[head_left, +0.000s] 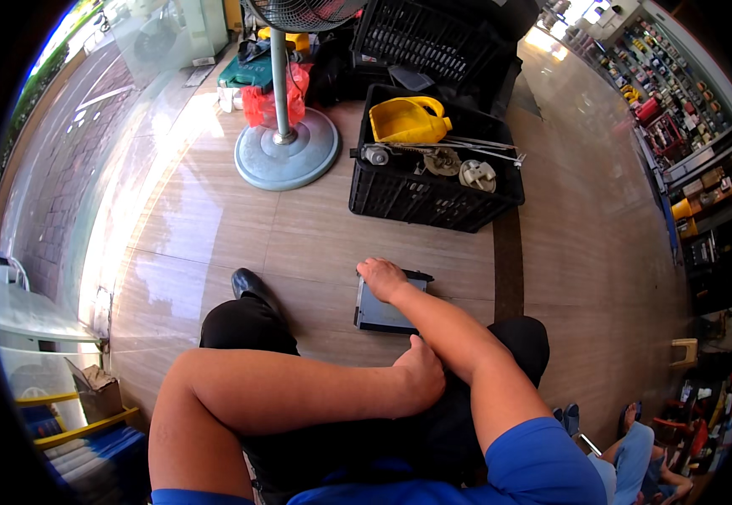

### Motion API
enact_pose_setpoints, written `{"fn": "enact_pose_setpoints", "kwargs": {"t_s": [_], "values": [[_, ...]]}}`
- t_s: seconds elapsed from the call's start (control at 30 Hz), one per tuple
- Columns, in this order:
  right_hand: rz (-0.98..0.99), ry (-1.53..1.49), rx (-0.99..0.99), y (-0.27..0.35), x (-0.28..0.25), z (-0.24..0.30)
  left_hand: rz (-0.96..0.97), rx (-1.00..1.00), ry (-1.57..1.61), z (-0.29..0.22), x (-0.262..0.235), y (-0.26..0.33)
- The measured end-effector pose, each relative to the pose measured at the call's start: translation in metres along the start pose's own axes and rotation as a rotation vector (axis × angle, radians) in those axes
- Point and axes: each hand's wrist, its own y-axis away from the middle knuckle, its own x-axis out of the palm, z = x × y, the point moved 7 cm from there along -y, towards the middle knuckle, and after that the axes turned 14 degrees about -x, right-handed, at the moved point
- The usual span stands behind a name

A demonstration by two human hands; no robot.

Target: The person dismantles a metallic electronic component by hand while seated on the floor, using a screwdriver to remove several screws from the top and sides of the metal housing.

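Observation:
A flat grey rectangular case (380, 313) with dark edges lies on the floor between my feet. It looks like a thin metal box; its exact kind does not show. Reaching forward from the right, my right hand (382, 279) lies over its far left part, fingers bent around the edge. My left forearm crosses low in front of me, and my left hand (421, 375) is closed near my right thigh, just on the near side of the case. Its thumb points toward the case. The other fingers are tucked from sight, so anything inside them is hidden.
Beyond the case stands a black plastic crate (416, 202) holding a cut yellow jug (406, 120) and metal parts. A fan's round base (287, 164) is left of it, beside a red plastic bag (275, 103). Another person's legs (633, 459) show at lower right.

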Motion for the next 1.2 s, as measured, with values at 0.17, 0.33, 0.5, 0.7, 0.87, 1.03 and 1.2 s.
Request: {"fn": "enact_pose_setpoints", "kwargs": {"t_s": [0.17, 0.33, 0.5, 0.7, 0.87, 1.03, 1.2], "values": [[-0.003, -0.098, 0.071, 0.004, 0.003, -0.006, -0.007, 0.000, -0.016, 0.000, 0.000, 0.000], [0.082, -0.125, 0.212, 0.005, -0.005, -0.002, -0.001, 0.002, -0.007, -0.002, 0.006, -0.003], [0.057, -0.012, 0.034, 0.002, -0.001, 0.003, 0.000, 0.004, -0.007, -0.001, 0.003, -0.003], [-0.018, -0.033, 0.035, 0.000, 0.006, -0.002, 0.006, 0.009, 0.007, -0.001, 0.005, -0.003], [0.023, -0.067, 0.129, 0.002, -0.002, -0.001, -0.011, 0.000, -0.003, 0.000, 0.003, -0.002], [0.074, 0.040, 0.095, 0.002, 0.009, -0.007, -0.015, 0.004, -0.002, -0.002, 0.004, -0.005], [0.024, 0.022, 0.032, 0.000, 0.005, 0.001, 0.002, 0.001, 0.006, 0.000, 0.001, -0.001]]}}
